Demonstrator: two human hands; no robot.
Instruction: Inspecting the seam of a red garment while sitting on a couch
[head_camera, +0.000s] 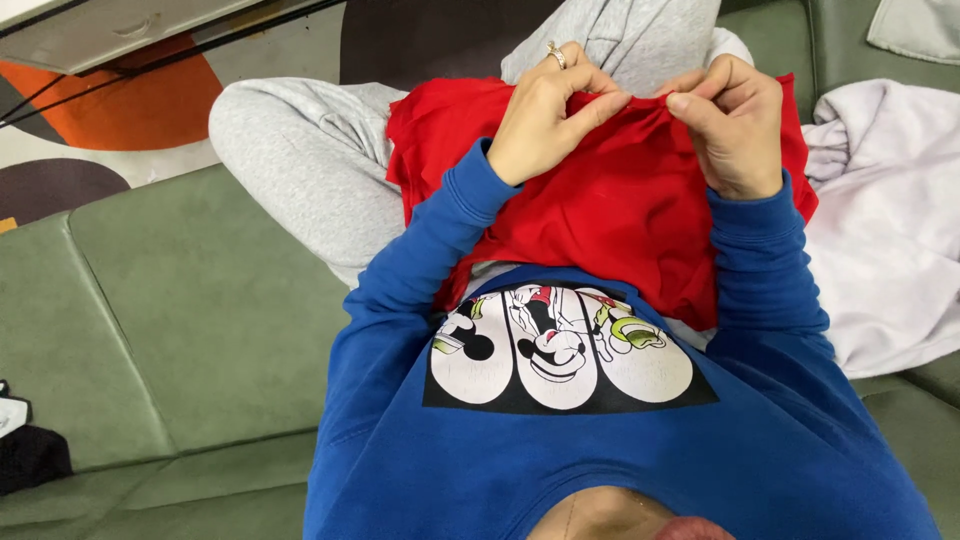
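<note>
A red garment (620, 200) lies bunched across my lap, over grey sweatpants. My left hand (548, 115), with a ring on one finger, pinches the garment's upper edge between thumb and fingers. My right hand (728, 125) pinches the same edge just to the right, so that the two hands almost touch. Both arms are in blue sleeves. The lower part of the garment is hidden behind my blue sweatshirt.
I sit on a green couch (200, 310). A pale lilac cloth (880, 230) lies beside me on the right. A dark item with some white (25, 445) rests at the couch's left edge. A patterned rug (120, 110) covers the floor beyond my knees.
</note>
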